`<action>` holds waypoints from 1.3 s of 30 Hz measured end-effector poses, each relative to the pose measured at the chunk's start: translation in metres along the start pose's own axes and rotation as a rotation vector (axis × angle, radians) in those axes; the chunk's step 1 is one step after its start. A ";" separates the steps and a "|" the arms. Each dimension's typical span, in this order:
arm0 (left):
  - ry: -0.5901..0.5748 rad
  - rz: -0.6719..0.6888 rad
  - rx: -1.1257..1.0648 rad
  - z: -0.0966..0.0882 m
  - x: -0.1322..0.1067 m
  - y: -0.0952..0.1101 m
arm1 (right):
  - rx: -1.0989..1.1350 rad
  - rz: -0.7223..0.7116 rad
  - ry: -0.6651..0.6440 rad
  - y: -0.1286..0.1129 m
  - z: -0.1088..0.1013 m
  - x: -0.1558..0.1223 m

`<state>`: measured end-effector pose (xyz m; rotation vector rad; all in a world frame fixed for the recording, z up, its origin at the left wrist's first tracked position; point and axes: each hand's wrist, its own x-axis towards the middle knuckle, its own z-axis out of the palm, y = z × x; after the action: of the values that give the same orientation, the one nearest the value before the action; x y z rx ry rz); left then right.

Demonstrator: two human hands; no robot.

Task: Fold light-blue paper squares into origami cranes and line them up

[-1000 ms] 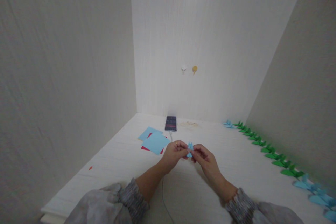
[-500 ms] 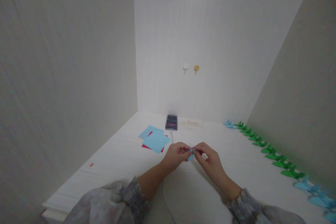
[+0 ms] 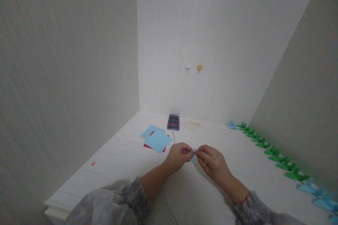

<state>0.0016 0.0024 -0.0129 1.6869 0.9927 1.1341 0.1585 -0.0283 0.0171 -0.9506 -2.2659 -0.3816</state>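
Note:
A small folded piece of light blue paper (image 3: pixel 193 157) is pinched between both hands just above the white table (image 3: pixel 118 161). My left hand (image 3: pixel 179 154) grips its left side with closed fingers and wears a ring. On the right side, my right hand (image 3: pixel 211 161) pinches it with thumb and forefinger. Most of the paper is hidden by the fingers.
Flat blue and red paper sheets (image 3: pixel 157 140) lie beyond my left hand, near a phone (image 3: pixel 173 122) with a cable (image 3: pixel 169 200) running toward me. Folded green paper figures (image 3: pixel 274 160) and blue ones (image 3: pixel 317 197) line the right wall. Walls close in on three sides.
The hands have closed tighter over the blue paper, so less of it shows than a second ago. They stay in nearly the same place above the table.

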 end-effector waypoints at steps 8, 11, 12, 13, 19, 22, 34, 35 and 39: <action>-0.040 -0.006 -0.028 -0.001 0.000 0.003 | -0.114 -0.069 0.050 0.005 0.003 -0.002; 0.006 0.034 0.063 -0.002 0.000 0.003 | -0.155 -0.072 0.052 0.003 0.006 -0.001; 0.020 0.053 0.095 -0.003 0.000 0.003 | -0.173 -0.071 0.046 0.002 0.006 -0.001; 0.032 0.070 0.122 -0.003 0.000 0.003 | -0.194 -0.069 0.040 0.002 0.006 0.000; 0.047 0.085 0.119 -0.003 -0.002 0.006 | -0.225 -0.096 0.046 0.000 0.004 0.002; -0.013 0.072 0.006 -0.002 -0.004 0.010 | -0.157 -0.078 0.084 0.002 0.002 0.001; -0.112 0.192 -0.116 -0.005 -0.008 0.020 | 0.341 0.244 0.185 -0.004 -0.002 0.003; -0.113 0.196 -0.128 -0.005 -0.008 0.020 | 0.400 0.308 0.195 -0.005 -0.001 0.003; -0.092 0.200 -0.188 -0.005 -0.008 0.021 | 0.683 0.529 0.169 -0.005 0.004 0.003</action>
<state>-0.0020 -0.0110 0.0050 1.6966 0.6497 1.2261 0.1511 -0.0285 0.0156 -1.0320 -1.7022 0.4949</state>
